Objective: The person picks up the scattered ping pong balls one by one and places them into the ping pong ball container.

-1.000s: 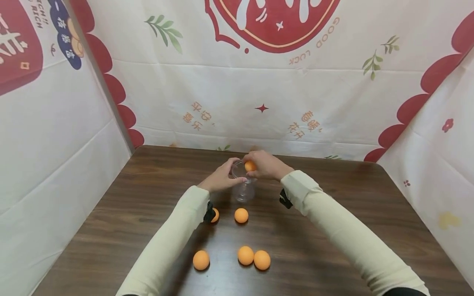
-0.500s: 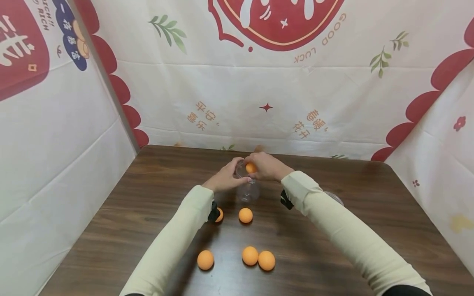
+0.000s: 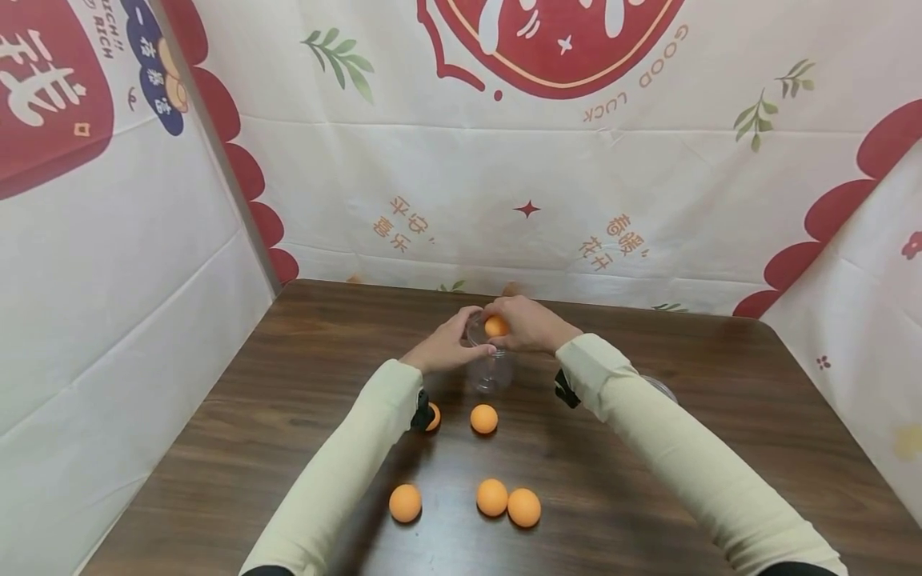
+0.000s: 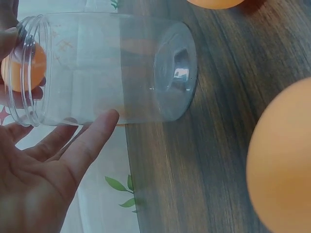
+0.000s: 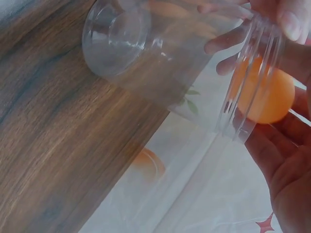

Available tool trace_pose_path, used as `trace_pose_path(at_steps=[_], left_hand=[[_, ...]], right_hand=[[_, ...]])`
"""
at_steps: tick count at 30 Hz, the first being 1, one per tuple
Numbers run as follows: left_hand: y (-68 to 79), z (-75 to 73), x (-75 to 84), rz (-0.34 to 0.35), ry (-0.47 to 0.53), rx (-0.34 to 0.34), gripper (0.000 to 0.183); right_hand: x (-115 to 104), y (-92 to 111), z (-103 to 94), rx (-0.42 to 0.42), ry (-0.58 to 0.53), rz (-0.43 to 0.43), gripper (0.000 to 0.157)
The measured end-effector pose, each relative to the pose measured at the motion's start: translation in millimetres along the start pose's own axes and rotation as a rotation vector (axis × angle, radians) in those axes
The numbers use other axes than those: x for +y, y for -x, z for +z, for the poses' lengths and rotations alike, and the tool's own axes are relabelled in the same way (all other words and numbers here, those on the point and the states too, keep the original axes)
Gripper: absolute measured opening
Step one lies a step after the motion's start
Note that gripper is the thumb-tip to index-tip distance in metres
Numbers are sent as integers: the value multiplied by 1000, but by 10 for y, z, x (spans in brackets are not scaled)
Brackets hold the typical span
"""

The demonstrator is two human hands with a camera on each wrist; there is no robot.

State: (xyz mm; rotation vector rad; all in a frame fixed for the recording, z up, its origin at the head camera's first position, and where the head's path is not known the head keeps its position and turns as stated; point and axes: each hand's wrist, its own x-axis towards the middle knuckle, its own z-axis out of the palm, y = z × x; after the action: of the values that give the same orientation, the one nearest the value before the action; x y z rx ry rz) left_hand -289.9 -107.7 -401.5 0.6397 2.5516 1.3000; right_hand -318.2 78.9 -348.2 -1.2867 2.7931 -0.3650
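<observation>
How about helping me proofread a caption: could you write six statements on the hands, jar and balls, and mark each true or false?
1. The left hand holds the clear jar near its mouth. True.
2. The right hand holds an orange ball at the jar's mouth. True.
3. That ball rests on the jar's bottom. False: it is up at the mouth.
4. A lid closes the jar. False: its mouth is open.
5. The head view shows five more balls on the table. True; one is partly hidden by the left wrist.
6. Those five are green. False: they are orange.
</observation>
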Motion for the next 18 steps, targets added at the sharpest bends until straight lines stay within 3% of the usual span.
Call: trace_pose_path(at_steps=[5, 14, 18], left_hand=[[0, -2, 1, 7, 3, -4, 72], [0, -4, -9, -18, 9, -22, 76], [1, 5, -19, -23, 16, -15, 77]], right_hand=[[-8, 12, -23, 23, 23, -42, 35], [5, -7, -7, -19, 22, 8, 38], [-9, -8, -6, 17, 26, -8, 33]])
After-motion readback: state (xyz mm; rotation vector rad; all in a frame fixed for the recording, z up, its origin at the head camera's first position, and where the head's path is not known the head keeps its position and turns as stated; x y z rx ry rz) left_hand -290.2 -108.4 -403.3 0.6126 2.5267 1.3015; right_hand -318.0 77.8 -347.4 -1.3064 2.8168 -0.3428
